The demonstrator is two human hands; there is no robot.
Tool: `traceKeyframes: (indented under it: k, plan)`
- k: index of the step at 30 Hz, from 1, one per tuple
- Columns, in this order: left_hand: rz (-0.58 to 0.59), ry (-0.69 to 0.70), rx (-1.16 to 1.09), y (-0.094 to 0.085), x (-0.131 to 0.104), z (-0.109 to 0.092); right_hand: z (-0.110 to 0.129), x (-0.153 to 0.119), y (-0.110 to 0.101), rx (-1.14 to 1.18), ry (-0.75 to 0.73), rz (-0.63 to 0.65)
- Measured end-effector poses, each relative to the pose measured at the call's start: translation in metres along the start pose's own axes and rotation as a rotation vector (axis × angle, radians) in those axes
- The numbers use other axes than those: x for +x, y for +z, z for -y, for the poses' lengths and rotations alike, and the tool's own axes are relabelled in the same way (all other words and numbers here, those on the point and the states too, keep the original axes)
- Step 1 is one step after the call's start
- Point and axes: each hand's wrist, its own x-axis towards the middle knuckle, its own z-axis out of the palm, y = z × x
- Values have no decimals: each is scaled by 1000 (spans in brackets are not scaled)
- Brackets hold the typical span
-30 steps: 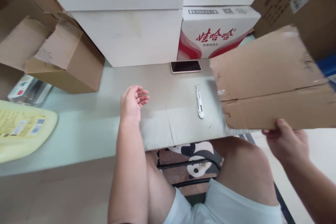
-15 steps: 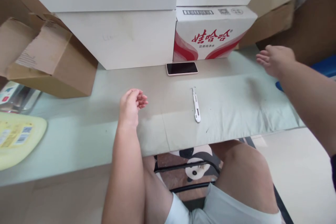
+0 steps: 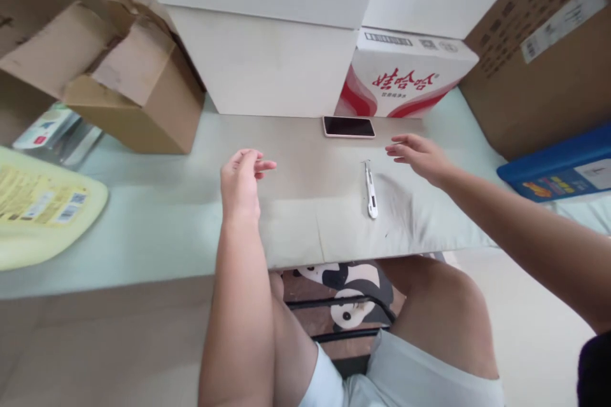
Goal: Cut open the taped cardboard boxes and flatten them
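Over the pale green cloth, left of centre, is my left hand (image 3: 243, 181), empty, with its fingers partly bent and apart. My right hand (image 3: 415, 154) hovers to the right of a white slim tool (image 3: 371, 191), its fingers stretched out and nothing in them. The tool lies on the cloth with its thin hooked tip toward the back. Behind it a dark-screened phone (image 3: 349, 127) lies flat, close to the white boxes. Neither hand touches the tool or the phone.
White boxes (image 3: 267, 70) and a red-and-white carton (image 3: 396, 79) stand at the back. An open cardboard box (image 3: 162, 108) and a yellow-green bottle (image 3: 48, 216) are on the left. On the right are a large brown box (image 3: 534, 89) and a blue package (image 3: 558, 168).
My right hand has come leftward from the far right, near the tool. My left hand's fingers have straightened somewhat. The view has shifted, showing more of the right side.
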Motion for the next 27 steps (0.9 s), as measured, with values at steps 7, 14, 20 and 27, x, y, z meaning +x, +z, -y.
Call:
traceKeyframes:
  k: [7, 14, 20, 27]
  plan:
    - [-237, 196, -176, -41, 7, -11, 87, -13, 125, -289, -479, 352]
    - [-336, 239, -142, -75, 21, -6, 202, -51, 280, -553, -964, 509]
    - [-424, 166, -196, -80, 22, -9, 248, -50, 335, -901, -871, 331]
    - [-591, 228, -149, -98, 21, -8, 185, -3, 297, -471, -927, 276]
